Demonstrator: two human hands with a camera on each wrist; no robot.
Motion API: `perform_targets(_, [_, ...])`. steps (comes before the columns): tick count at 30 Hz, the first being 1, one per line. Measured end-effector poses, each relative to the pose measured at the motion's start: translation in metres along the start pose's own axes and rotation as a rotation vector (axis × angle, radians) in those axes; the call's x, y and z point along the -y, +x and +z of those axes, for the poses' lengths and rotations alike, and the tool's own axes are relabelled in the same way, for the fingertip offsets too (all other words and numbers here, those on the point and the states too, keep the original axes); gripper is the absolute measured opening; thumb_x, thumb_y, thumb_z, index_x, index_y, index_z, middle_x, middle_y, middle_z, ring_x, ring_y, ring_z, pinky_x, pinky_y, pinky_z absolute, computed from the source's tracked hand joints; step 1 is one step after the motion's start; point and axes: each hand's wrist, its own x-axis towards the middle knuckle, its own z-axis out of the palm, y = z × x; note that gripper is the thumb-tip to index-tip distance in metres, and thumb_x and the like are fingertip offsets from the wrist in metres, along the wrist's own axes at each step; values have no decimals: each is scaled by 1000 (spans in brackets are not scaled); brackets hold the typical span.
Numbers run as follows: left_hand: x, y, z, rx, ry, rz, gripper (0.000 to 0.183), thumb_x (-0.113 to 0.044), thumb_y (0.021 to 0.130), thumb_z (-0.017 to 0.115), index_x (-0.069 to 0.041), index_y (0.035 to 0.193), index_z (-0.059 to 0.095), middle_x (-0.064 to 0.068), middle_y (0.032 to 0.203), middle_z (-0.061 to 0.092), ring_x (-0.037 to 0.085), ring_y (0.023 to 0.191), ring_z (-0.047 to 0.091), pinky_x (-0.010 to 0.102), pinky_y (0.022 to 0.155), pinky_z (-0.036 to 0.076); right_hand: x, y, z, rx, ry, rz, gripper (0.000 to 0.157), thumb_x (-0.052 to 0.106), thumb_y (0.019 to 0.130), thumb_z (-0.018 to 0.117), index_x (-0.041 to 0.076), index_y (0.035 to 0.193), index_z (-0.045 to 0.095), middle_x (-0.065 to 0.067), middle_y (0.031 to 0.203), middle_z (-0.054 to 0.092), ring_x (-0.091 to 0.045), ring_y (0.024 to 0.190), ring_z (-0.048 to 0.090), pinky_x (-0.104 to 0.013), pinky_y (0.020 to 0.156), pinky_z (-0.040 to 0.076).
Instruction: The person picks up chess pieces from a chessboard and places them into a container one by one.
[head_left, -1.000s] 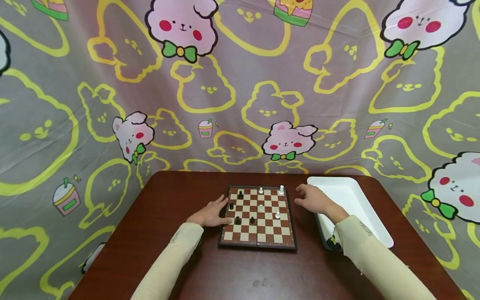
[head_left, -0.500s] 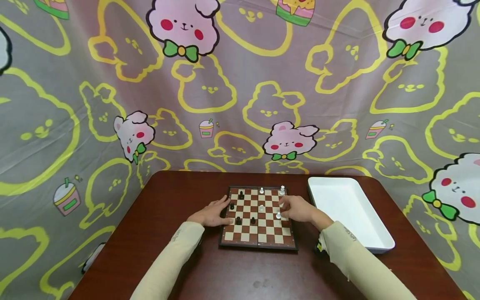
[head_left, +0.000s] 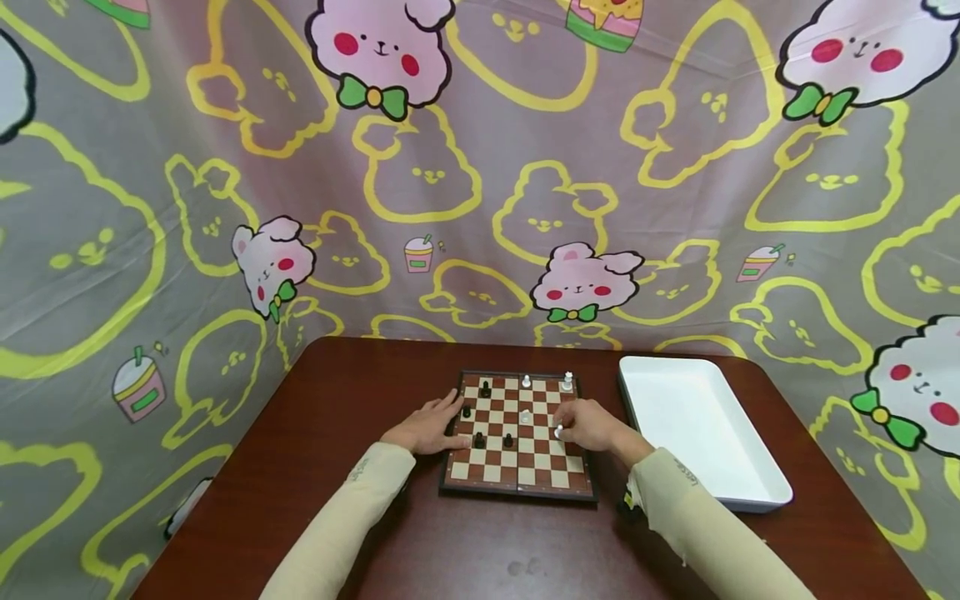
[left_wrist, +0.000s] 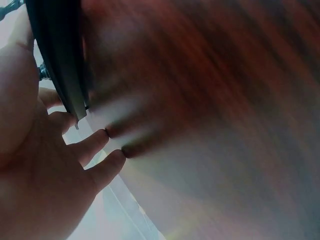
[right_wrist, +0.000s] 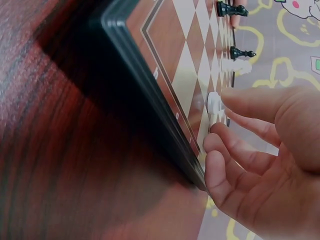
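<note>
A brown-and-cream chessboard (head_left: 487, 473) with a black frame lies on the table. At its right side my right hand (head_left: 596, 427) pinches a white chess piece (head_left: 558, 432) between thumb and fingertips; in the right wrist view the round white base (right_wrist: 214, 103) shows right at the board's surface. My left hand (head_left: 426, 427) rests against the left edge of the board, fingers spread, its thumb over the frame near a black chess piece (head_left: 479, 440). The left wrist view shows fingertips (left_wrist: 116, 156) on the tabletop beside the dark frame (left_wrist: 62, 55).
More black pieces stand on the left half, among them one (head_left: 485, 389) near the far edge. Three other white pieces stand on the right half, including a tall one (head_left: 567, 382) in the far corner. A white tray (head_left: 697, 417) lies right of the board. Patterned cloth (head_left: 450, 200) hangs behind.
My right hand has moved left from beside the tray onto the right part of the board and closed on the white chess piece. The left hand keeps its place at the board.
</note>
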Motion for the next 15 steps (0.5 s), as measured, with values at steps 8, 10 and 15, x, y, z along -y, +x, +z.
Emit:
perform_targets(8, [-1, 1, 2, -1, 51, 8, 87, -64, 89, 46, -14, 153, 16, 8, 158, 7, 37, 139, 21, 53, 105, 29, -2, 1, 6, -8, -31, -30, 2, 8, 84, 71, 9, 83, 70, 8, 76, 62, -9, 66, 52, -30, 60, 45])
perform_targets(10, [0, 1, 3, -1, 58, 12, 88, -66, 88, 45, -14, 153, 16, 8, 158, 7, 37, 138, 22, 53, 104, 29, -2, 2, 7, -8, -24, -22, 5, 7, 83, 72, 11, 82, 69, 8, 76, 62, -9, 67, 52, -30, 61, 45])
perform_targets(15, [0, 1, 2, -8, 59, 9, 88, -67, 88, 44, -15, 154, 16, 8, 158, 7, 37, 139, 22, 53, 105, 29, -3, 4, 9, -16, -18, -7, 12, 3, 81, 73, 13, 79, 67, 8, 73, 60, -9, 67, 52, -29, 60, 46])
